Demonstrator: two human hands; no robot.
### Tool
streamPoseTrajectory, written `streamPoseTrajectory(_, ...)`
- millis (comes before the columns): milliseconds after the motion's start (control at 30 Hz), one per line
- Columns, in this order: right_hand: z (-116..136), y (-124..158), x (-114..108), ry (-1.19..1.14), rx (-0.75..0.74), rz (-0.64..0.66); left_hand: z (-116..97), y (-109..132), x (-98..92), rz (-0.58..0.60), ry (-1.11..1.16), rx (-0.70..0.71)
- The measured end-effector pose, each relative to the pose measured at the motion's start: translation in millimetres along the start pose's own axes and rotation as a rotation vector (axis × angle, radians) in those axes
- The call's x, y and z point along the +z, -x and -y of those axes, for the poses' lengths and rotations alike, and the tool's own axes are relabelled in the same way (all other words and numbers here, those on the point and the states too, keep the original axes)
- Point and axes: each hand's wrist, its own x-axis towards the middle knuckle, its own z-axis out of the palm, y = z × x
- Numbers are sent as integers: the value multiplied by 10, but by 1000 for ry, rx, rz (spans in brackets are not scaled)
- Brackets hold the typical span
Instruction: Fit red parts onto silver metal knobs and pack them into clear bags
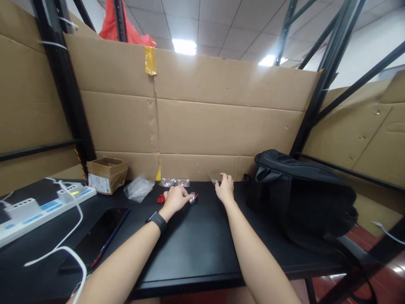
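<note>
My left hand (176, 197), with a black watch on its wrist, is low over the black table. Its thumb and fingertips are closed on a small silver item with a red part (193, 197), whose kind is too small to make out. Red coiled pieces (161, 198) lie against the far side of that hand. Just beyond it are two small clear packets (174, 182) with round silver and red contents. Farther right, my right hand (225, 188) has curved fingers and a thin clear plastic bag (213, 177) at its thumb, near the cardboard wall.
A crumpled clear bag (139, 188) and an open cardboard box (107, 174) stand at the back left. A phone (98, 236), a white cable and a power strip (44, 213) lie left. A black backpack (300, 194) fills the right side. Cardboard (202, 126) walls the back.
</note>
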Motion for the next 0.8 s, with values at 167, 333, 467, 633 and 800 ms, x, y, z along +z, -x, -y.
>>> streamPoseTrajectory(167,74,55,1,-47,-90,267,-29,6,-38,32,-17,-27)
streamPoseTrajectory(333,168,158,30,-267,-415,585,-32,15,-61,8,-22,-27)
streamPoseTrajectory(467,371,289,49,-289,-495,704,-41,17,-75,-3,-30,-18)
streamPoseTrajectory(633,525,405,131,-235,-482,576,-85,17,-143,-72,-37,-37)
streamPoseTrajectory(800,600,422,189,-292,-458,500,-110,9,-227,-105,36,11)
